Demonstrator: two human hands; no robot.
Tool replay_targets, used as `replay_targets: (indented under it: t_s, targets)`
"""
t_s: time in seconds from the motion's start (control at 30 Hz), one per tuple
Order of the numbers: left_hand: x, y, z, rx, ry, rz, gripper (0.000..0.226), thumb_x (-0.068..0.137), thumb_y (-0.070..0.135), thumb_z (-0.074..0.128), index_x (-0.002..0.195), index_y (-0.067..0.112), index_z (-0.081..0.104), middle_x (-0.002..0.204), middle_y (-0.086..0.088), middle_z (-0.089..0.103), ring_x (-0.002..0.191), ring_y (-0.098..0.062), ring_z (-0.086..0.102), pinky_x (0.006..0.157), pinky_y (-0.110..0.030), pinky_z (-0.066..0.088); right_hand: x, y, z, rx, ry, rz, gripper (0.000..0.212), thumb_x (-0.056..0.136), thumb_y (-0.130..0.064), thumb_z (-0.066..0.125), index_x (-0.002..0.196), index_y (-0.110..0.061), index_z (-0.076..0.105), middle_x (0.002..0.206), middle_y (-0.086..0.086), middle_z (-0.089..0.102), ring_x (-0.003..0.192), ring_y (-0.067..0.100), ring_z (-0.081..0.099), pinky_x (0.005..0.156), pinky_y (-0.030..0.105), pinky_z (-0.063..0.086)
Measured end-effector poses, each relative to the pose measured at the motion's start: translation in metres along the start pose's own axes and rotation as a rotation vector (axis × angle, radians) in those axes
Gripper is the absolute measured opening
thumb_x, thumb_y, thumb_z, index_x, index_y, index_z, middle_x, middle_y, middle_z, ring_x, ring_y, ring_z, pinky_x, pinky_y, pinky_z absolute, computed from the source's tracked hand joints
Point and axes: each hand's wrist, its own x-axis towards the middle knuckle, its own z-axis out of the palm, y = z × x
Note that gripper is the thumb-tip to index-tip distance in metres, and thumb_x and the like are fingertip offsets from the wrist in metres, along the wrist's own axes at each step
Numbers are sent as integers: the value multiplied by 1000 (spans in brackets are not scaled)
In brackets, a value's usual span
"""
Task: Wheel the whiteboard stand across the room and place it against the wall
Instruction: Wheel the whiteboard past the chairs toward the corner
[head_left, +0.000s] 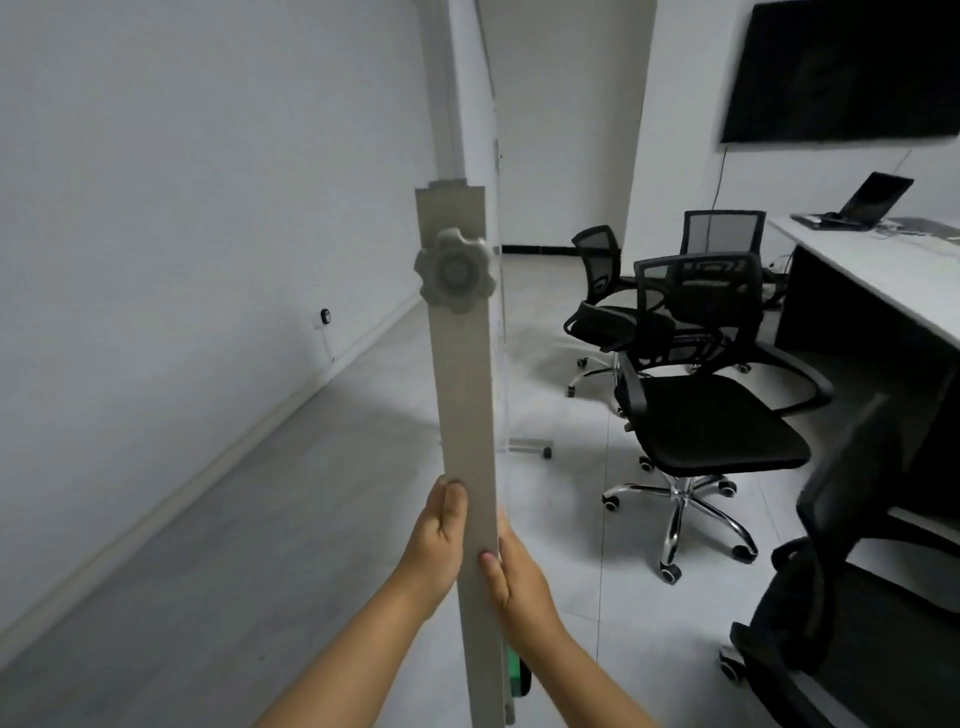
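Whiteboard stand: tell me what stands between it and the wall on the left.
Nothing visible does. Both hands, left hand and right hand, grip the whiteboard stand by its upright post. The floor from the post to the left wall is bare. The office chairs stand on the right, away from that path.

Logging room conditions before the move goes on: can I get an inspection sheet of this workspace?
Surface: grey tiled floor, bare along the left wall.
Job's things: whiteboard stand upright, knob near its top, a caster beyond.
Clutter: black office chairs on the right.
Grippers: left hand and right hand both grip the upright.
Cables: one hangs below the wall screen; a plug sits in the left wall.
Surroundings: desk with laptop.
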Motion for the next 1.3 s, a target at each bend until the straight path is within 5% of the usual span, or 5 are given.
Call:
replay_targets:
  t_s: [0.53,0.8,1.03,1.17,1.3]
  targets:
    - [330,-30,76,13,-63,56,32,92,7,26,74,29,42,77,17,42,73,9,40,54,10,33,318,95,-62,37,30,34,95,70,-87,22,141,-25,28,149,-4,34,136,5,29,112,41,30]
    - [496,-38,125,28,3,12,20,93,12,24,85,24,37,74,21,35,67,11,34,58,2,33,484,156,-90,42,2,39,91,72,-85,21,140,-25,30,146,-1,40,133,11,35,110,42,33]
    - [645,-60,156,75,123,-47,38,93,11,24,123,-10,34,131,-26,44,121,-29,40,65,-6,27,630,210,-108,45,-6,24,92,74,-84,23,143,-24,22,152,-1,28,139,9,22,115,45,26]
    - [736,-70,174,71,54,21,29,93,11,25,88,28,48,79,16,44,74,2,41,53,7,34,713,236,-122,80,34,31,94,69,-87,26,143,-28,23,151,-6,29,137,3,23,115,35,26]
    - [831,-88,186,91,-26,87,35,92,10,27,67,32,37,73,16,42,69,7,41,55,7,36,798,260,-137,42,50,60,91,70,-86,27,142,-30,26,150,-4,33,137,7,28,112,44,31]
